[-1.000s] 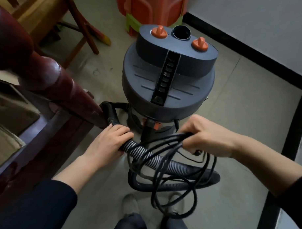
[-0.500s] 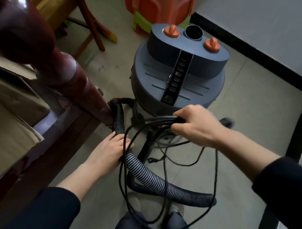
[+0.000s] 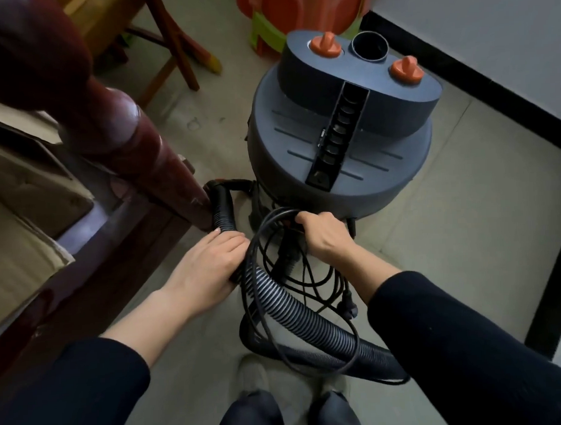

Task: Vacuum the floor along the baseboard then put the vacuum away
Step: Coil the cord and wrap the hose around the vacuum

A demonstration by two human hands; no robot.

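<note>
The pale tiled floor [image 3: 480, 230] is being stood on by a grey vacuum [image 3: 340, 153] near the black baseboard [image 3: 491, 87]. A ribbed hose [image 3: 295, 310] and loops of cord [image 3: 393, 381] are being trailed across it in front of the vacuum. Stacked plastic stools [image 3: 297, 11] and wooden chair legs [image 3: 178, 50] are being borne farther back.

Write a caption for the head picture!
Left hand grips the hose, right hand holds the coiled cord by the vacuum.

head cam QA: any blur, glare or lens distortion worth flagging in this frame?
Head view: dim, even indoor light with no harsh glare, only a soft sheen on the wooden post, which is close and blurred. The vacuum, the left hand on the hose and the right hand on the cord are sharp. The wide angle bends the baseboard.
</note>
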